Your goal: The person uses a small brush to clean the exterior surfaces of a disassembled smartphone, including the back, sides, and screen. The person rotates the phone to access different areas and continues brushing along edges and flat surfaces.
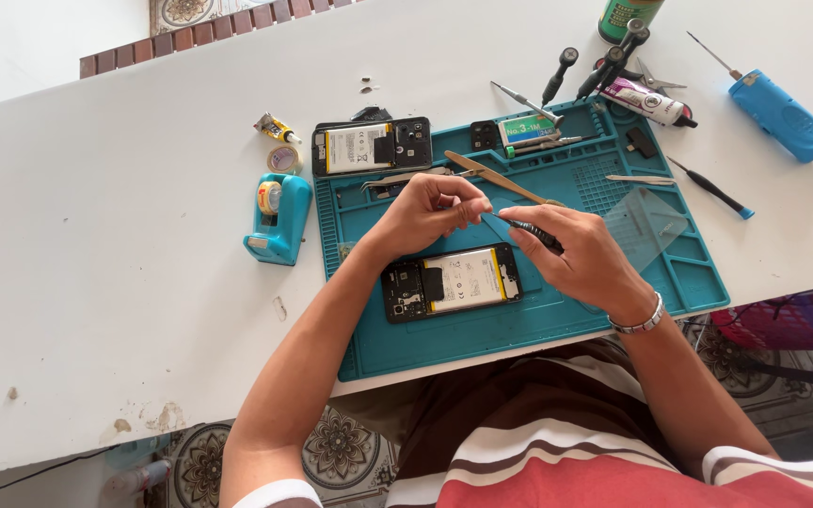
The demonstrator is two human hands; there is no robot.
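Both hands meet just above the teal repair mat (pixel 557 320), seen from the head camera looking straight down. Left hand (pixel 425 212) has its fingertips pinched together on something too small to make out, its grip closed right at the tip of a slim screwdriver (pixel 531 231). Right hand (pixel 581 254) is closed round that tool's dark, knurled handle and holds it nearly level, so the point sits between the left fingertips; it looks like a way of steadying something tiny.

Directly below the hands lies an opened smartphone (pixel 452 282), back cover off, flat on the mat. Its pale battery with a yellow edge strip and the black boards at either end are exposed. It is untouched by either hand.

A second opened phone (pixel 371 147) rests at the mat's far left corner, also face down. Beside the mat on the white desk (pixel 96 282) stands a glossy turquoise tape dispenser (pixel 278 218). A thin wooden-looking spudger (pixel 501 179) lies slantwise behind the hands, and a clear film sheet (pixel 646 224) lies on the mat's right side. A blue plastic handheld tool (pixel 783 115) with a metal tip sits far right, well apart.
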